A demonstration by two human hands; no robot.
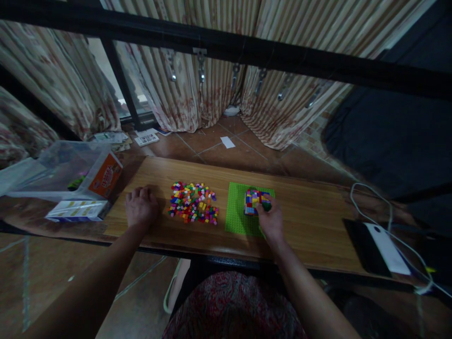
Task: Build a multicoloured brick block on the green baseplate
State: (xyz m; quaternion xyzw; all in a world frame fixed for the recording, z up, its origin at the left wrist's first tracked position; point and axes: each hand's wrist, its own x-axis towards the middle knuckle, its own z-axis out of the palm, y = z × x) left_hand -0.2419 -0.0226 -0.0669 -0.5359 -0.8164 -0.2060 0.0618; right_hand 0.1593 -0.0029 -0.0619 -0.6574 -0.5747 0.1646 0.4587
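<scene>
A bright green studded baseplate [235, 212] lies on the wooden board, and a block of many-coloured toy bricks [251, 200] stands on it. My right hand [271, 219] is over the plate's right side, fingers pinched around a dark green brick [266, 206] at the right side of the block. Whether that brick touches the block, I cannot tell. Palm down on the board's left part rests my left hand [141, 205], holding nothing visible, its fingers loosely bent and apart. To its right spreads a pile of small loose bricks [192, 202] in many colours.
The wooden board [310, 226] lies on a low bench. At left are a clear plastic bin [70, 160] with an orange label and a white-blue packet [78, 210]. A black-and-white device [386, 247] with a white cable [390, 207] sits at right. A dark metal rail [226, 42] crosses above.
</scene>
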